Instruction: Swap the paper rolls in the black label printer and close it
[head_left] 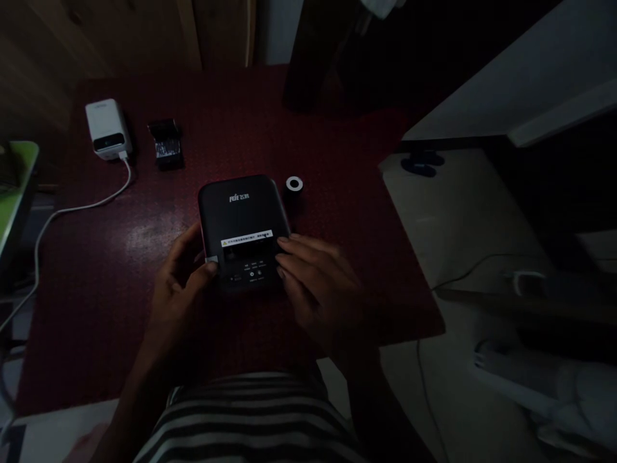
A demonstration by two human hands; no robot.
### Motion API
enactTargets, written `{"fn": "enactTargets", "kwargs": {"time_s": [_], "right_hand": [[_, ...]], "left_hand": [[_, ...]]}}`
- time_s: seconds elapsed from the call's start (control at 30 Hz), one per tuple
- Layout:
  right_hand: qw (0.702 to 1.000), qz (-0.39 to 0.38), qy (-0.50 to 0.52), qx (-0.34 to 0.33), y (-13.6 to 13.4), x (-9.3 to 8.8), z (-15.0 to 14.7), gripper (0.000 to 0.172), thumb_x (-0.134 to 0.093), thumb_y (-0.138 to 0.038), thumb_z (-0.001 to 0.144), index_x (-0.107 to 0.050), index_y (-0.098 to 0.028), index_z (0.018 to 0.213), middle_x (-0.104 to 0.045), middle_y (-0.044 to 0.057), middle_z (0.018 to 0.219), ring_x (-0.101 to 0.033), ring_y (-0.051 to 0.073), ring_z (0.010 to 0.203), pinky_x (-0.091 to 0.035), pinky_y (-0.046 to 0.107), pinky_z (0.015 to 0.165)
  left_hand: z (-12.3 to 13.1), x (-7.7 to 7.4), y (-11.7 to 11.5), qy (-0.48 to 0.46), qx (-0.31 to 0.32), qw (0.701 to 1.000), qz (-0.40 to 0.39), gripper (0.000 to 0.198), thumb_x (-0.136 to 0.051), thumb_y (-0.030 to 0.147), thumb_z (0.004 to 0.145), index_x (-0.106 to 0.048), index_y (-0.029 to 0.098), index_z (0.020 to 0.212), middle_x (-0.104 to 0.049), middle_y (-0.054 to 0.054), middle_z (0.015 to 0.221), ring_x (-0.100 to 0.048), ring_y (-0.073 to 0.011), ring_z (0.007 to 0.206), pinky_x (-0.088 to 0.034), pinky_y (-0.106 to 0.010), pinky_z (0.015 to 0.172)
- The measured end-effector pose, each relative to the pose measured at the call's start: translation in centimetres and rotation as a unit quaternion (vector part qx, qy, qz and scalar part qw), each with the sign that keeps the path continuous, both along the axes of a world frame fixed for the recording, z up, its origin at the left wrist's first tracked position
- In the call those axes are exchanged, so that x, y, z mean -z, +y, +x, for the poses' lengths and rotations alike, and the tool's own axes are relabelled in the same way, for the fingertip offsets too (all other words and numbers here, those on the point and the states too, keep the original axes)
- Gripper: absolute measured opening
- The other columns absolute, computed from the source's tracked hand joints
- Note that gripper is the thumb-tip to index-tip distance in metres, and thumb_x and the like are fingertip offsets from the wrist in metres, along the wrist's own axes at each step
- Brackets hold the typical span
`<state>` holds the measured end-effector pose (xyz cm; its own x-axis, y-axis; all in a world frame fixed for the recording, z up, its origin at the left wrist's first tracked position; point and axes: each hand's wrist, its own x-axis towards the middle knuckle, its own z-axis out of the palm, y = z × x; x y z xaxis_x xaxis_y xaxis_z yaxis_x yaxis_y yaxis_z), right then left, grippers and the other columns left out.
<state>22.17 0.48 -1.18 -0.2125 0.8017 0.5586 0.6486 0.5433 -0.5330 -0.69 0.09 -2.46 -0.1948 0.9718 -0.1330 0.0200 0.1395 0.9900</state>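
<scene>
A black box-shaped printer (243, 215) with a white warning sticker and small buttons sits in the middle of a dark red table (120, 276). My left hand (180, 283) grips the printer's front left corner, thumb on a small silver tab. Along its front right edge lies my right hand (315, 283), fingers stretched out and flat, the fingertips touching the printer's top. A small black paper roll (294, 186) with a white core stands just right of the printer's back corner, apart from both hands.
At the back left sits a white device (107, 127) with a white cable (72, 209) trailing off the table's left side. A small black object (166, 145) lies beside it. Right of the table are a pale surface (463, 212) and thin wires. The room is dim.
</scene>
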Motion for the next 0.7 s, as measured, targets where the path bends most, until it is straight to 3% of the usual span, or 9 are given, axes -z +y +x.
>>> {"fn": "enactTargets", "kwargs": {"time_s": [0.23, 0.4, 0.7], "right_hand": [[0.996, 0.012, 0.056, 0.071, -0.4, 1.3, 0.7, 0.028, -0.068, -0.01, 0.111, -0.08, -0.029, 0.128, -0.091, 0.007, 0.128, -0.085, 0.028, 0.126, -0.07, 0.053, 0.11], [0.994, -0.002, 0.079, 0.076, -0.5, 2.6, 1.0, 0.027, -0.069, -0.014, 0.111, -0.081, -0.029, 0.13, -0.091, 0.007, 0.129, -0.086, 0.026, 0.122, -0.072, 0.048, 0.106], [0.963, -0.126, 0.21, 0.109, -1.4, 3.5, -0.2, 0.029, -0.07, -0.03, 0.115, -0.081, -0.033, 0.141, -0.089, 0.006, 0.14, -0.088, 0.027, 0.126, -0.074, 0.047, 0.111]], "left_hand": [[-0.1, 0.0, 0.1, -0.026, 0.001, 1.0, -0.011, 0.056, -0.085, 0.032, 0.095, -0.082, 0.037, 0.15, -0.078, -0.004, 0.158, -0.076, -0.0354, 0.144, -0.067, -0.049, 0.117], [0.6, -0.7, 0.1, -0.032, -0.02, 0.999, -0.032, 0.054, -0.083, 0.031, 0.096, -0.082, 0.036, 0.15, -0.079, -0.004, 0.158, -0.076, -0.0316, 0.143, -0.065, -0.043, 0.119], [0.8, -0.5, 0.2, -0.03, -0.022, 0.999, -0.026, 0.05, -0.081, 0.029, 0.1, -0.082, 0.036, 0.15, -0.08, -0.004, 0.153, -0.077, -0.0286, 0.138, -0.064, -0.036, 0.112]]}}
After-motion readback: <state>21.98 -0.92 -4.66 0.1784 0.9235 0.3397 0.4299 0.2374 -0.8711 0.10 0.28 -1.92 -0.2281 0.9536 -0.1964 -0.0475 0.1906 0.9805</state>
